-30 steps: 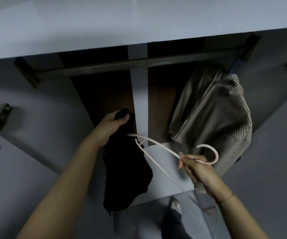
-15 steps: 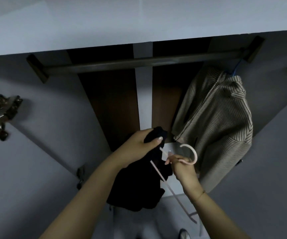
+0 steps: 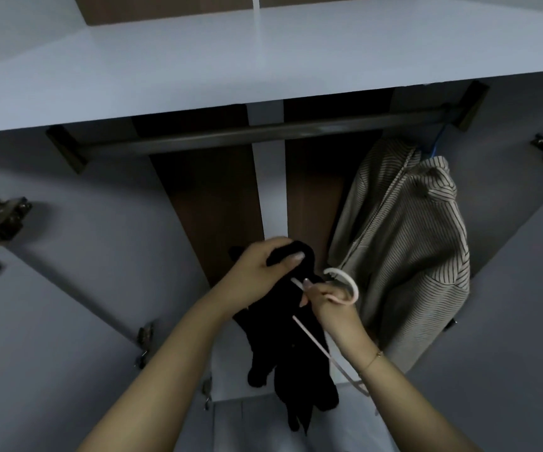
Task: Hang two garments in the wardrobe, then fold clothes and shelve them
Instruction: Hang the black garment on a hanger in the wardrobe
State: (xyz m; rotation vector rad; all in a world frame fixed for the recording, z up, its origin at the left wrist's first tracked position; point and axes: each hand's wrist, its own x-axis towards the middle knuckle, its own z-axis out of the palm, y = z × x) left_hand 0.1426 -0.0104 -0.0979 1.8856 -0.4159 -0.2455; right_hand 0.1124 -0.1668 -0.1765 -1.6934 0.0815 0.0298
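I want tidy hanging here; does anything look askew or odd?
The beige striped shirt hangs bunched and lopsided at the right end of the dark metal rail. Nothing looks damaged or spilled.

Black garment (image 3: 291,347) hangs limp against a pink hanger (image 3: 345,285).

Both my bare forearms reach up from the lower edge toward the frame's centre. My left hand (image 3: 257,272) sits slightly higher, fingers and thumb curled round the black garment (image 3: 296,353). My right hand (image 3: 327,303), just below and beside it, grips the pink hanger (image 3: 345,282) near its hook.
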